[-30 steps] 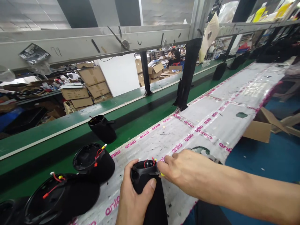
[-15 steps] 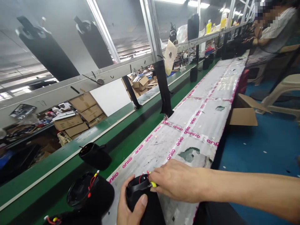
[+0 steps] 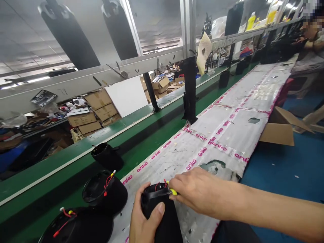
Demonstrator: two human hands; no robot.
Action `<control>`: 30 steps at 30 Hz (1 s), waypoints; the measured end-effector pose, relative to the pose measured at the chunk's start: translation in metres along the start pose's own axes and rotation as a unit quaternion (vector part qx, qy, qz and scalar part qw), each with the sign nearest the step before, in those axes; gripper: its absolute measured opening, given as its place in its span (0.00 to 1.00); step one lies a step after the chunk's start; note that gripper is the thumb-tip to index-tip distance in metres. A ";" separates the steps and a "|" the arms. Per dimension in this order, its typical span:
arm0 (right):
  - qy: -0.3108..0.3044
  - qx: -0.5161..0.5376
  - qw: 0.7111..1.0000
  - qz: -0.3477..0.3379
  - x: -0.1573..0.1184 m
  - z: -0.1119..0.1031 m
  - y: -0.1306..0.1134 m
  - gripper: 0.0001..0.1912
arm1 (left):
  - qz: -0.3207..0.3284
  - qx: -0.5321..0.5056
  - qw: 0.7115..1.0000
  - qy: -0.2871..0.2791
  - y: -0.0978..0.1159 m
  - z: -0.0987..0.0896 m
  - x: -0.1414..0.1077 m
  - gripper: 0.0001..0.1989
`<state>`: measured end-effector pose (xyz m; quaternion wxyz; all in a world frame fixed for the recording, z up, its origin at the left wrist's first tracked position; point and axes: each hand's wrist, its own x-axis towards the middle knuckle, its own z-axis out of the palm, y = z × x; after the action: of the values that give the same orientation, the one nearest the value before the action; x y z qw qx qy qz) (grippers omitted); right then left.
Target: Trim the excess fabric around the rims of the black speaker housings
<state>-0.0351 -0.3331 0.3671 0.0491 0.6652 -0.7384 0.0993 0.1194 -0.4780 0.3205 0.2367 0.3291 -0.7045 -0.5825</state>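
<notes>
My left hand [image 3: 145, 217] is wrapped round a black cylindrical housing [image 3: 167, 221], tilted with its open rim facing up and away. Thin red wires show inside that rim. At the rim's right side, my right hand [image 3: 199, 190] pinches a small yellow piece [image 3: 173, 191]; the fingers hide most of it, so its kind is unclear. Left of my hands stand two similar housings, a middle one [image 3: 111, 195] and a nearer one [image 3: 83, 224], each with red wires and small connectors over its opening. Another black housing [image 3: 108, 157] lies tilted farther back.
A bench [image 3: 162, 167] covered in white sheeting and pink-lettered tape runs away to the right, torn in places. Beside it lies a green conveyor belt [image 3: 141, 148]. A black-wrapped post [image 3: 189, 89] rises between them. An open carton [image 3: 277, 133] and a person [image 3: 312, 42] are at right.
My view has swung left and slightly down, so the scene sits farther right. Both hands keep their hold at the housing's rim, with little other movement.
</notes>
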 end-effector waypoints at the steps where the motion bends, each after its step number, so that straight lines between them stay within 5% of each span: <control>1: -0.005 -0.012 1.000 -0.011 0.000 0.000 -0.002 0.08 | 0.001 0.006 1.000 0.001 0.001 0.000 -0.001 0.39; 10: 0.026 -0.100 0.993 -0.056 0.000 0.004 -0.008 0.06 | 0.020 0.046 0.998 0.033 0.003 0.002 -0.006 0.36; 30: 0.043 -0.124 0.991 -0.022 -0.003 0.014 -0.016 0.15 | 0.024 0.087 0.990 0.107 0.014 0.011 -0.014 0.33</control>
<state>-0.0180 -0.3348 0.3546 0.1651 0.6649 -0.7276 0.0338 0.1182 -0.4587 0.3327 0.2953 0.3921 -0.7307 -0.4744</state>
